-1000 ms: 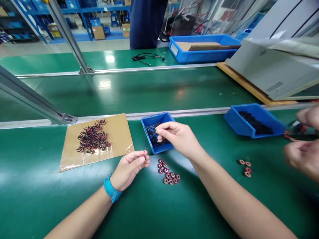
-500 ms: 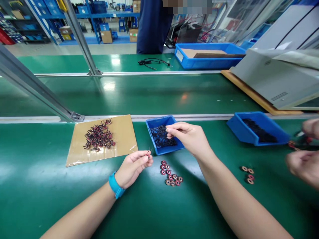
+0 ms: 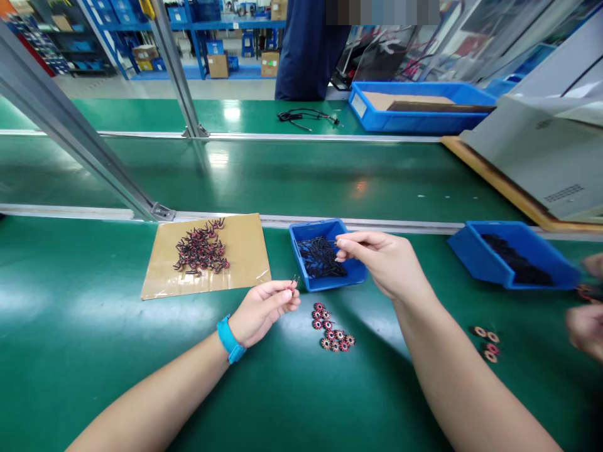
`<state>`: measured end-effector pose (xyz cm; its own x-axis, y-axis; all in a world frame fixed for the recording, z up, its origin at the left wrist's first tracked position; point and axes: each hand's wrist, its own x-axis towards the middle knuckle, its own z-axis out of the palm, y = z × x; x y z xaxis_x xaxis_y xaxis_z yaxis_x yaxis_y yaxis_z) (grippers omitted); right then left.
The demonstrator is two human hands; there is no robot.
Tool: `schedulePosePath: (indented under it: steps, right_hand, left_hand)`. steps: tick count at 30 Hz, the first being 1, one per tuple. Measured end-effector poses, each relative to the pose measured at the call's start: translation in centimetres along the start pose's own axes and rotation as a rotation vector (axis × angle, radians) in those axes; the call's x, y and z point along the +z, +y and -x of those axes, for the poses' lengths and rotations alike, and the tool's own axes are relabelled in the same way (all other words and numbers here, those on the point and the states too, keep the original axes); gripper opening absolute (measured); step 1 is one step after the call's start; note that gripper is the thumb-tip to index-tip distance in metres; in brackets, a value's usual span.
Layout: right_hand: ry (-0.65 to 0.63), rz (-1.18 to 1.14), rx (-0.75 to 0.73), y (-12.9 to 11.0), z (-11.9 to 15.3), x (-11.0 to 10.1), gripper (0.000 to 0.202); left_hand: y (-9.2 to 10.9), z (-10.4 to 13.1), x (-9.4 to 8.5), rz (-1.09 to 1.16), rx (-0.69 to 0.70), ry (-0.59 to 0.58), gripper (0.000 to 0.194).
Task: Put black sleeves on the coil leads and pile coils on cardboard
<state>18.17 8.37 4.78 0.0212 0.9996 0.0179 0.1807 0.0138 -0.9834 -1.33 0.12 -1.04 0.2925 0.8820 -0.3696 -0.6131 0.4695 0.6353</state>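
My left hand (image 3: pixel 266 307), with a turquoise band at the wrist, pinches a small red wire-wound coil (image 3: pixel 293 287) whose thin leads point up. Above the right side of a blue bin (image 3: pixel 308 285), my right hand (image 3: pixel 379 257) has thumb and forefinger closed on what looks like a short black tube, mostly covered by the fingertips. Short black tubes (image 3: pixel 323 257) fill the bin. On the green table just below it lie several red and copper ring coils (image 3: pixel 335 336). Left of the bin, a brown cardboard sheet (image 3: pixel 157 276) bears a heap of coils with black-sleeved leads (image 3: pixel 200 251).
Another person's hands (image 3: pixel 586 323) work at the right edge, beside a second blue bin (image 3: pixel 532 276) and a few ring coils (image 3: pixel 490 345). Metal posts (image 3: pixel 113 166) rise at the left. A grey machine housing (image 3: pixel 532 157) stands back right. Beyond, a person stands near black cables (image 3: pixel 306 116).
The whole view has shifted, so the bench appears farther right. Both hands keep their pinches, nearly unmoved relative to the bin. The other person's hands show less at the right edge.
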Motion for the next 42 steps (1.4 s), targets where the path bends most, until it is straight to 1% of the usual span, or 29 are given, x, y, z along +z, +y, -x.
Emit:
schedulePosePath:
  steps: [3,6,8,11,20,32,39,42]
  right_hand:
    - [-0.059,-0.033,0.029,-0.3,0.6,0.5,0.028]
    - [-0.201,-0.051,0.088,-0.8,1.6,1.4,0.028]
    - [-0.292,-0.031,0.091,-1.1,2.3,2.0,0.026]
    - [-0.365,0.002,0.068,-1.3,2.9,2.6,0.025]
    - [-0.42,-0.005,0.078,-0.7,2.9,3.0,0.022]
    - [-0.459,-0.025,0.125,-0.8,3.0,2.9,0.029]
    - [-0.492,-0.025,0.126,-0.6,3.0,2.9,0.023]
    - [-0.497,-0.037,0.126,-0.5,3.0,2.9,0.024]
  left_hand:
    - [0.0,0.1,0.0,0.015,-0.004,-0.01,0.028]
    - [0.1,0.2,0.1,0.026,-0.013,-0.024,0.027]
    - [0.2,0.2,0.2,0.033,-0.022,-0.025,0.028]
    - [0.2,0.2,0.3,0.034,-0.033,-0.024,0.028]
    - [0.3,0.4,0.2,0.046,-0.054,-0.048,0.029]
    - [0.4,0.4,0.4,0.06,-0.064,-0.057,0.028]
    - [0.4,0.4,0.3,0.067,-0.066,-0.068,0.027]
    - [0.5,0.4,0.3,0.066,-0.068,-0.06,0.028]
